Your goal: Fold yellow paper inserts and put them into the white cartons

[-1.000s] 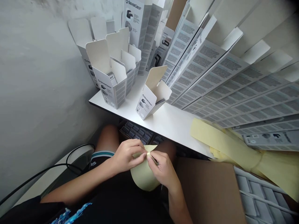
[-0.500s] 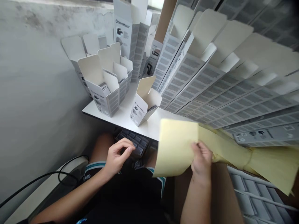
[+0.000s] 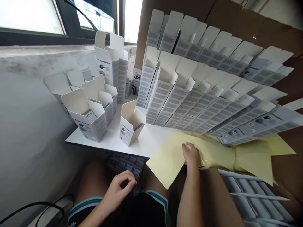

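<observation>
My right hand (image 3: pixel 192 154) has its fingers curled on a yellow paper sheet (image 3: pixel 167 157), at the left end of a long yellow paper bundle (image 3: pixel 217 151). One corner of the sheet hangs over the table's front edge. Above my lap, my left hand (image 3: pixel 120 190) is bent into a ring, thumb and fingers together, with nothing visible in it. Nearest on the white table (image 3: pixel 153 138) stands a small open-topped carton (image 3: pixel 129 129), its flap raised and something dark partly showing inside.
Several open cartons (image 3: pixel 94 126) stand at the table's left, with taller cartons (image 3: pixel 106 64) behind. Long rows of cartons (image 3: pixel 184 107) fill the right side. Below the table is a crate of dark items (image 3: pixel 129 162); white packed boxes (image 3: pixel 255 195) sit lower right. A black cable (image 3: pixel 47 203) lies lower left.
My right hand has lowered the yellow sheet onto the bundle, turning it so a corner points down. My left hand keeps its curled shape. The view has tilted up, showing the window and upper carton rows.
</observation>
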{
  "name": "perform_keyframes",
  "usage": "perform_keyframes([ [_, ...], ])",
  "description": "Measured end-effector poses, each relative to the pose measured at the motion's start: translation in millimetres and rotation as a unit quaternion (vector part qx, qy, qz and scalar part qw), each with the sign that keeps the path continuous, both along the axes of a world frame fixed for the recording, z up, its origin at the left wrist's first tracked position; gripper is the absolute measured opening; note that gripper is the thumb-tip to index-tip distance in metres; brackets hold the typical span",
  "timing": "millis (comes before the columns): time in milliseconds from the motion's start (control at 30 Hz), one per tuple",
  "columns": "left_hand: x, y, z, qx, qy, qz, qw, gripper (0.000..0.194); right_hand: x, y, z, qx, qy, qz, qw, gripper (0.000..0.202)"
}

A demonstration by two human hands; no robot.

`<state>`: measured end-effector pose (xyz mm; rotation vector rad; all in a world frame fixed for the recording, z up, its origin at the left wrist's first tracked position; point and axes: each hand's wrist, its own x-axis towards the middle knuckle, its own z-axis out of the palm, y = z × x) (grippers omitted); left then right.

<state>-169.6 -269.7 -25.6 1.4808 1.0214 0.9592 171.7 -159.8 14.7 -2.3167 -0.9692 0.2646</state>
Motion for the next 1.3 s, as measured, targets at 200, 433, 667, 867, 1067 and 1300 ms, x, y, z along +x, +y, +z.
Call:
perform_keyframes([
  [200, -5, 6, -3.8, -0.001, 0.009, 0.021, 1.000, 0.036, -11, 0, 7.4, -0.069, -0.048, 0.086, 0.993, 0.055],
  [433, -5, 8, 2.9, 0.081, 0.018, 0.070, 0.994, 0.032, -74, -41, 8.7, 0.165, -0.003, 0.340, 0.926, 0.037],
  [667, -1, 23, 36.1, 0.261, 0.065, 0.067, 0.961, 0.015, -156, -95, 14.8, 0.166, 0.230, 0.526, 0.801, 0.013],
  [867, -7, 22, 34.2, 0.267, 0.025, 0.025, 0.963, 0.011, -153, -97, 11.5, 0.211, 0.235, 0.499, 0.807, 0.025],
  [1067, -16, 75, 20.0, 0.298, 0.077, 0.301, 0.902, 0.099, -141, -90, 6.7, 0.264, 0.290, 0.385, 0.835, 0.027],
  [1300, -16, 114, 33.3, 0.241, 0.048, 0.193, 0.950, 0.082, -142, -90, 9.9, 0.321, 0.300, 0.406, 0.801, 0.024],
])
